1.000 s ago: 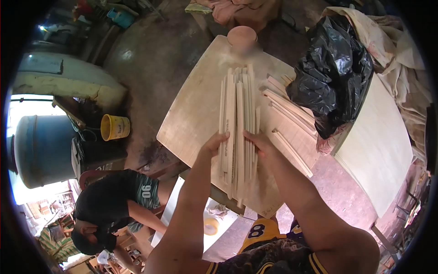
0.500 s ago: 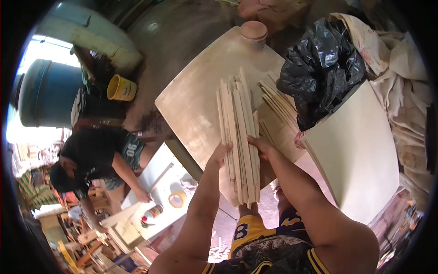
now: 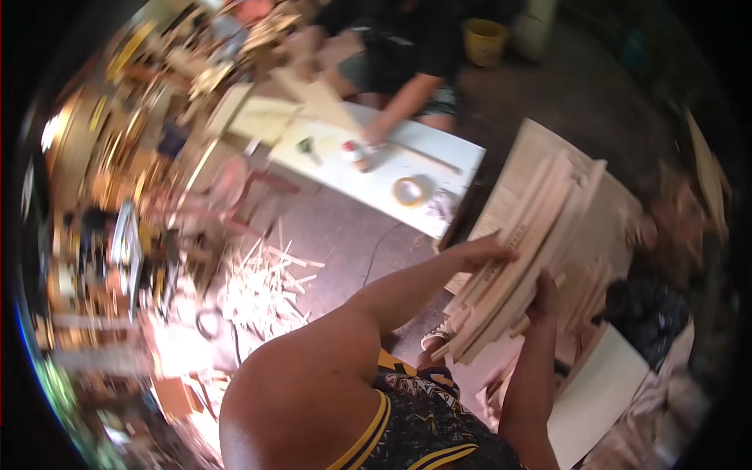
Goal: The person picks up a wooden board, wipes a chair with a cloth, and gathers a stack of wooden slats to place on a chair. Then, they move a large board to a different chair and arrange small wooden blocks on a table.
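A bundle of long, thin wooden strips [image 3: 540, 227] lies between my two hands, slanting up to the right over a plywood-topped surface [image 3: 540, 139]. My left hand [image 3: 489, 253] is closed on the bundle's left side, its thumb over the strips. On the opposite side, my right hand [image 3: 542, 298] grips the edge of the same bundle; its fingers are partly hidden. More loose strips [image 3: 587, 298] lie on the plywood beside my right hand.
Left of the bundle stands a white table [image 3: 458, 160] with a tape roll [image 3: 408, 192] and a bottle [image 3: 356, 157]; a person [image 3: 407, 55] works there. Scrap strips [image 3: 266, 286] cover the floor near a red chair [image 3: 231, 188]. A black bag [image 3: 646, 313] and pale board [image 3: 599, 392] lie right.
My view has swung left, bringing the white table and floor scraps further into sight. The bundle, still in both hands, now slants instead of pointing straight ahead.
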### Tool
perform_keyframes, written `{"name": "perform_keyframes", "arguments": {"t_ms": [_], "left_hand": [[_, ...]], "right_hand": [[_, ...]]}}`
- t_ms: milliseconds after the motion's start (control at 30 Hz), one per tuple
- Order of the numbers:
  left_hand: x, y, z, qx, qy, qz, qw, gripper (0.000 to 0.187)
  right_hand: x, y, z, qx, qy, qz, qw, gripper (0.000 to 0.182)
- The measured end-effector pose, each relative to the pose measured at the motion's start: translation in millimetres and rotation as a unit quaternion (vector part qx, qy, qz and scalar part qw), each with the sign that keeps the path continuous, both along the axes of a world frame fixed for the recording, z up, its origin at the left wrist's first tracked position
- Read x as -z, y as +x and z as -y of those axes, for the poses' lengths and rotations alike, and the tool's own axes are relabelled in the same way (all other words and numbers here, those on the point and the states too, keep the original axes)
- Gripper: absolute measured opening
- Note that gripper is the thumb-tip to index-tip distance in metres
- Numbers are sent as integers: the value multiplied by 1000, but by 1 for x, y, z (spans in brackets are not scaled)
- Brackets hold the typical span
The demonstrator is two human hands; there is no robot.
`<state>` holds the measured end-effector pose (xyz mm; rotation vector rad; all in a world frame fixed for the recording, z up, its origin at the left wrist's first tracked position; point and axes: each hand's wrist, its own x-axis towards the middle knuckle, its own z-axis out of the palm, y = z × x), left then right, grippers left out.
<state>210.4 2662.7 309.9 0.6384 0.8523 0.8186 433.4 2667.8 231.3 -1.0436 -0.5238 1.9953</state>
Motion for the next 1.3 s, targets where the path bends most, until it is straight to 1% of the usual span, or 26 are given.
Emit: {"name": "perform_keyframes", "arguments": {"t_ms": [33, 67, 133, 167, 267, 333, 367, 400, 433, 467, 533, 567, 600, 667, 733, 800, 867, 933, 1000, 1067, 1100, 1133, 1167, 1200, 1267, 1300], "left_hand": [[7, -19, 11, -14, 53, 7, 998, 86], [-5, -37, 28, -46, 80, 25, 995, 92], [-4, -87, 58, -73, 101, -27, 992, 101], [-17, -115, 79, -97, 98, -35, 990, 106], [-11, -192, 142, -150, 73, 42, 985, 106], [-16, -261, 196, -185, 65, 37, 980, 105], [-18, -295, 223, -214, 66, 54, 973, 104], [-21, -327, 248, -242, 68, 72, 965, 102], [3, -360, 266, -276, 75, 54, 957, 95], [-1, -389, 291, -291, 80, 57, 952, 95], [-16, -461, 337, -353, 55, 81, 931, 85], [-13, -491, 351, -404, 66, 57, 911, 74], [-14, -524, 368, -412, 71, 58, 906, 74], [-9, -585, 391, -493, 26, 46, 869, 69], [7, -646, 397, -516, 45, 67, 853, 66], [10, -711, 406, -578, 39, 58, 813, 64], [17, -780, 412, -601, 49, 61, 796, 59], [43, -847, 405, -633, 52, 44, 771, 54], [85, -918, 393, -673, 26, 40, 738, 53], [131, -998, 376, -678, 0, 54, 733, 56], [154, -1029, 365, -728, 7, 51, 684, 55], [178, -1054, 358, -773, 8, 48, 632, 55], [181, -1076, 354, -786, -31, 54, 615, 57], [200, -1099, 349, -786, -47, 57, 614, 57], [238, -1135, 348, -814, -48, 61, 576, 59], [259, -1153, 351, -809, -55, 53, 582, 61]], "right_hand": [[-16, -18, 4, -30, 6, 10, 999, 65], [-31, -41, 13, -56, 10, 19, 998, 65], [-50, -95, 33, -115, 46, 17, 992, 67], [-55, -122, 44, -141, 53, 20, 988, 68], [-62, -204, 80, -227, 109, 34, 967, 68], [-68, -281, 114, -294, 126, 21, 947, 68], [-62, -322, 133, -281, 122, 11, 952, 69], [-57, -357, 144, -319, 99, 43, 942, 69], [-50, -396, 157, -334, 86, 68, 936, 70], [-49, -437, 169, -350, 75, 93, 929, 72], [-52, -526, 187, -386, 10, 58, 921, 76], [-59, -568, 197, -417, 18, 56, 907, 77], [-66, -615, 207, -447, 26, 54, 893, 77], [-59, -699, 209, -507, 22, 37, 861, 77], [-72, -780, 214, -549, 37, 63, 832, 78], [-72, -864, 216, -569, 68, 86, 815, 81], [-51, -955, 209, -630, 28, 55, 774, 82], [-32, -1039, 202, -668, 39, 16, 743, 79], [-3, -1126, 188, -705, 31, 38, 708, 75], [48, -1215, 173, -722, 58, 66, 687, 72], [65, -1253, 166, -728, 66, 67, 680, 74], [86, -1286, 163, -733, 68, 69, 673, 75], [105, -1319, 160, -735, 54, 71, 672, 75], [124, -1343, 158, -738, 58, 72, 668, 80], [169, -1383, 159, -745, 47, 74, 661, 85], [198, -1404, 158, -760, 15, 88, 644, 83]]}}
